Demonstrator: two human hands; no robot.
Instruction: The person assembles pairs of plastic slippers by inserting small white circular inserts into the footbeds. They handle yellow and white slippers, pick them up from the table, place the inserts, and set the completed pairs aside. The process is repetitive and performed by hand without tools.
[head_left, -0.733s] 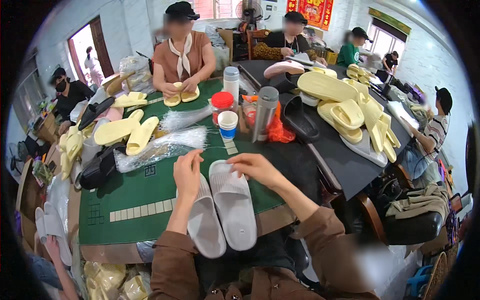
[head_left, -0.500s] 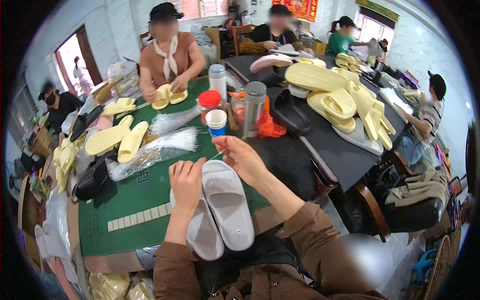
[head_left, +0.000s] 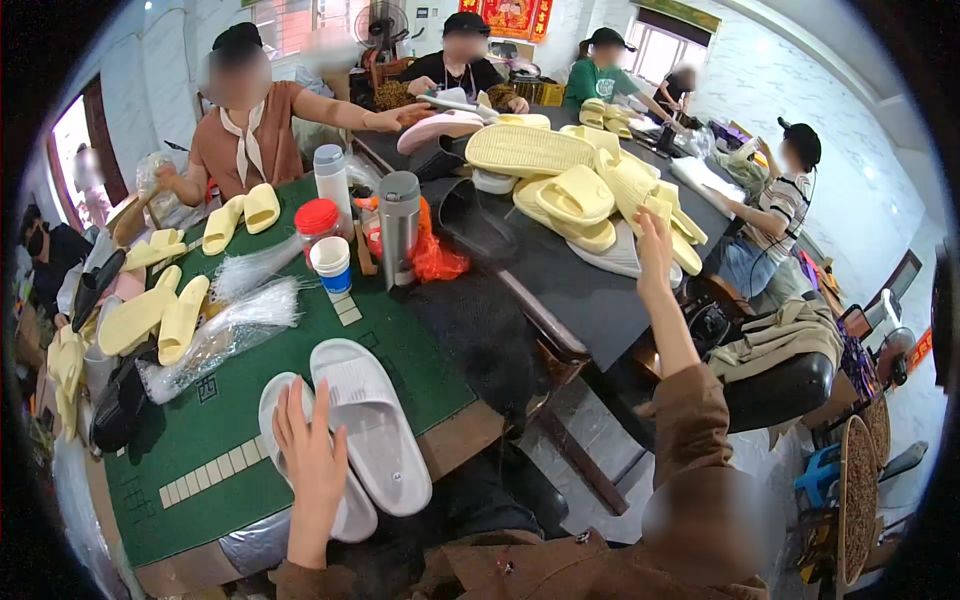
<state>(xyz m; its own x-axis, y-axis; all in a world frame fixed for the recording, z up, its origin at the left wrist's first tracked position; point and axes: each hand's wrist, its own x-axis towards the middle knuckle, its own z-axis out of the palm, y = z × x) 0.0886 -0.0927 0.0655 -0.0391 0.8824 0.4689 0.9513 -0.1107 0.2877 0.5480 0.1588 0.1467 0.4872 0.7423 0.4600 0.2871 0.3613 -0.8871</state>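
Note:
A pair of light grey slide slippers (head_left: 382, 435) lies at the near edge of the green table mat, side by side with the soles down. My left hand (head_left: 312, 450) is over the left slipper of the pair, fingers spread and apparently touching its strap. My right arm stretches far out to the right. My right hand (head_left: 657, 262) is open with fingers extended, at the right side of a pile of pale yellow slippers (head_left: 535, 150) on the black table. In the picture the hand overlaps the pile; whether it touches a slipper I cannot tell.
Two flasks, a red-lidded jar (head_left: 317, 222) and a paper cup (head_left: 331, 262) stand beyond the grey pair. Bundles of thin white plastic strips (head_left: 235, 328) and yellow slippers (head_left: 181, 318) lie left. A black slipper (head_left: 475, 222) is near the pile. Co-workers sit around the tables.
Both hands have parted from the thin tie at the grey slippers' toes. My right hand has swung right towards the pile. The view has turned right, and a co-worker across has extended an arm.

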